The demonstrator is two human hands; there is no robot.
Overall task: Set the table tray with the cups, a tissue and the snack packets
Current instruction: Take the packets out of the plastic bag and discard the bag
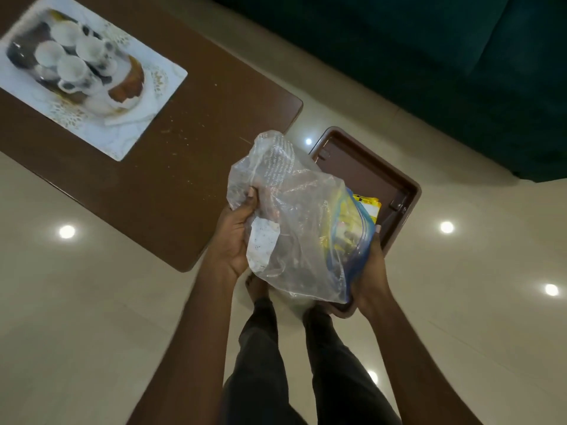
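I stand holding a clear zip bag (294, 216) with a blue seal over a brown tray (365, 154). My left hand (236, 237) grips the bag's left side. My right hand (372, 265) holds the bag's sealed edge together with the tray's near rim. Yellow snack packets (366, 207) show inside the bag and poke out onto the tray. On the brown table (171, 167) at upper left, three white cups (72, 53) stand on a round wooden tray on a white placemat (101, 130), with a white tissue (135, 113) beside it.
A dark green sofa (429, 56) fills the upper right. The glossy cream floor (92, 302) reflects ceiling lights. My legs and bare feet (260, 289) are below the bag. The table's corner lies just left of the tray.
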